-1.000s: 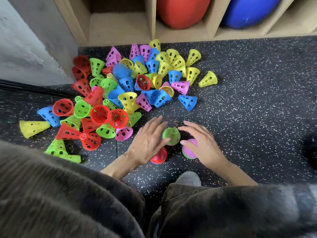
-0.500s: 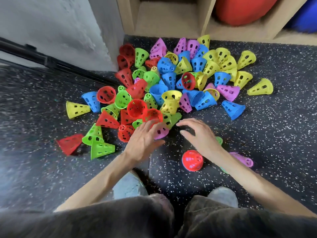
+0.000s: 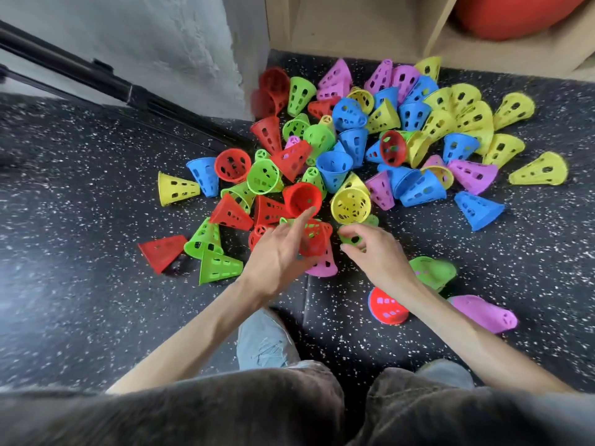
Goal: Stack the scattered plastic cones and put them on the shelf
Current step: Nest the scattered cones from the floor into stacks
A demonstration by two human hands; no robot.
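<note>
Bright even daylight, pale glare at left edge, soft shadows under cones (image 3: 351, 146), slight motion blur, wide-angle bending at edges

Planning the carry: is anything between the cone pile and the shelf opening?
Nothing visible. The pile reaches almost to the shelf edge, with only bare floor between. The left compartment looks empty; a red ball fills the one to its right.

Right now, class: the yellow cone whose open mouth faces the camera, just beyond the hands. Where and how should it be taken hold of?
Probably by its wide rim. The yellow cone lies tipped with its mouth facing up and toward the person, so the rim is the exposed part. Come from above and the near side, where the right hand already hovers, thumb inside the mouth and fingers outside; its narrow tip is buried among other cones.
</note>
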